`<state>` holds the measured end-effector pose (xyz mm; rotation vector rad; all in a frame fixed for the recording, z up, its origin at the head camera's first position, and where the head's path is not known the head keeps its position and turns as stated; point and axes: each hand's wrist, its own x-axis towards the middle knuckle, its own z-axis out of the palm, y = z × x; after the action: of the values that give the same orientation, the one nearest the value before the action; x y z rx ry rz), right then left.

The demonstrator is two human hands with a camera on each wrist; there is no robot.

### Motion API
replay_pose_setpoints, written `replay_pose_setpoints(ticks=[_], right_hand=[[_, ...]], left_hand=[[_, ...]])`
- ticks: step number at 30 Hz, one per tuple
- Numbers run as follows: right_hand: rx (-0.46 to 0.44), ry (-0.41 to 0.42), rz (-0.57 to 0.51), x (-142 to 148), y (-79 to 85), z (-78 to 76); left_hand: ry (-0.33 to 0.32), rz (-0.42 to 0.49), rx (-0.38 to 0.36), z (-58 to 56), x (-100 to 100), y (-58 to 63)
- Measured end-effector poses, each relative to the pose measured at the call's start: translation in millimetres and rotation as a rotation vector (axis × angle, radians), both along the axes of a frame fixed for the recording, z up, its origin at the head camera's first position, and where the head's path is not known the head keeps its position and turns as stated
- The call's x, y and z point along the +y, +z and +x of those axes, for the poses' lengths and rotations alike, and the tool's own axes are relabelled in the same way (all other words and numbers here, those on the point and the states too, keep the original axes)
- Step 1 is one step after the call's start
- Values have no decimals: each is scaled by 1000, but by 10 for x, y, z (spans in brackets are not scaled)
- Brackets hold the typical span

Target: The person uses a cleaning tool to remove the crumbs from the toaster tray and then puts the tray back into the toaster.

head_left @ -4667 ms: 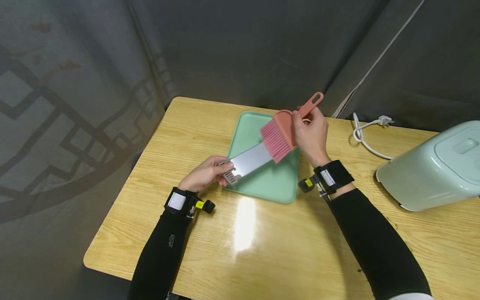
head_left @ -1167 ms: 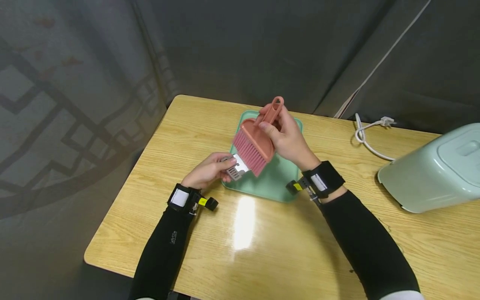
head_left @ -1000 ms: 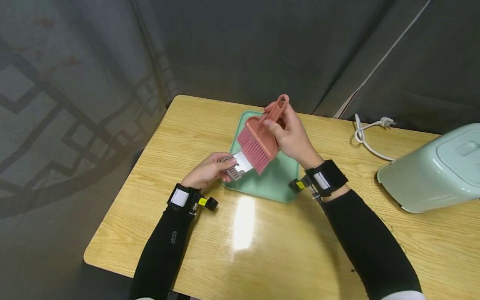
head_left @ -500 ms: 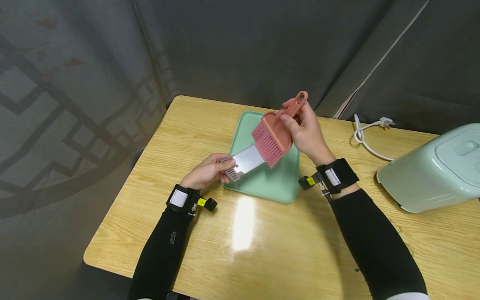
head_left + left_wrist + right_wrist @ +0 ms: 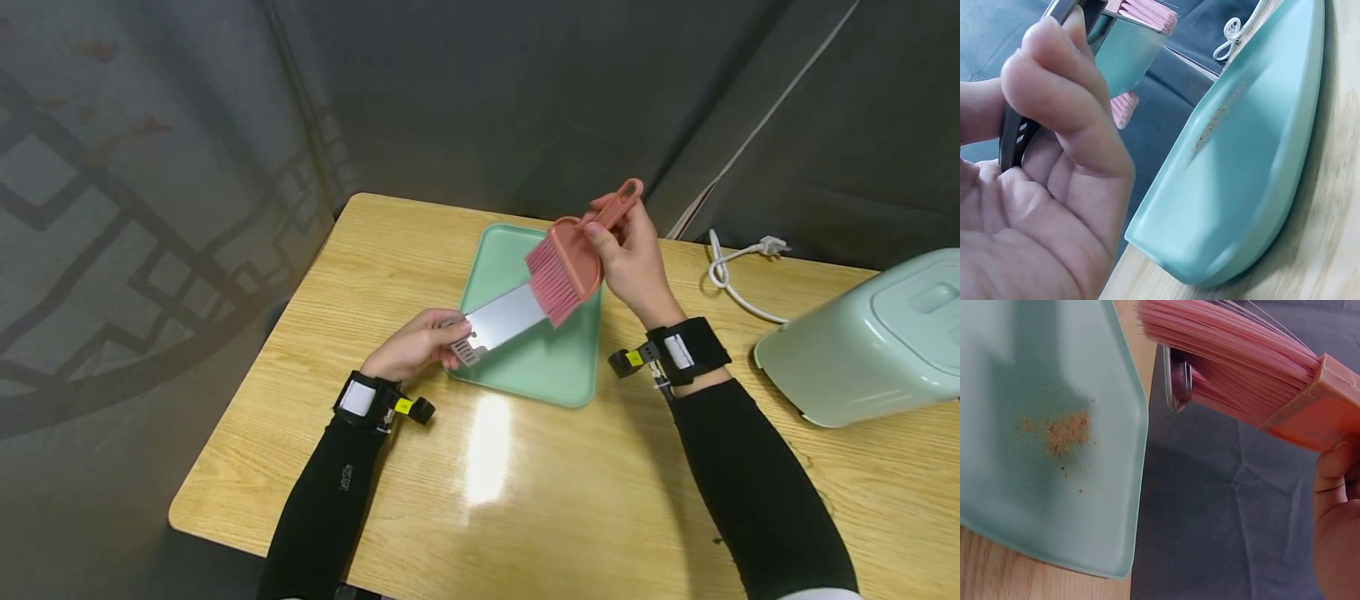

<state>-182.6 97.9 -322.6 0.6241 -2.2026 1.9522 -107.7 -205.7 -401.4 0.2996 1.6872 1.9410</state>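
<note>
My left hand [image 5: 411, 348] pinches the slotted end of a flat metal crumb tray [image 5: 504, 318], thumb on top. It slants up to the right, held above a mint-green tray [image 5: 551, 375]. In my right hand [image 5: 637, 271] is the handle of a pink hand brush [image 5: 579, 260]. The brush's bristles [image 5: 1229, 356] lie across the far end of the metal piece, covering it in the head view. Brown crumbs [image 5: 1066, 432] form a small pile in the green tray, seen in the right wrist view.
A pale green toaster [image 5: 862, 337] stands at the right of the wooden table [image 5: 375, 275]. Its white cord and plug [image 5: 771, 243] lie behind it. A dark grey curtain [image 5: 487, 100] hangs along the table's back edge.
Over the last second the brush has swept up and right along the metal crumb tray, from near my left fingers to its far end. My left hand has stayed almost still.
</note>
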Motion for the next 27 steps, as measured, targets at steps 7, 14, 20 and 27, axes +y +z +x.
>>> replay_pose_setpoints(ticks=[7, 14, 20, 27], right_hand=[[20, -39, 37, 65, -13, -17], [29, -87, 70, 87, -14, -23], [59, -127, 102, 53, -4, -3], [114, -179, 139, 12, 6, 26]], left_hand=[[-8, -15, 6, 4, -3, -4], [-11, -11, 10, -1, -4, 6], [-12, -6, 5, 4, -9, 12], [10, -17, -1, -9, -17, 4]])
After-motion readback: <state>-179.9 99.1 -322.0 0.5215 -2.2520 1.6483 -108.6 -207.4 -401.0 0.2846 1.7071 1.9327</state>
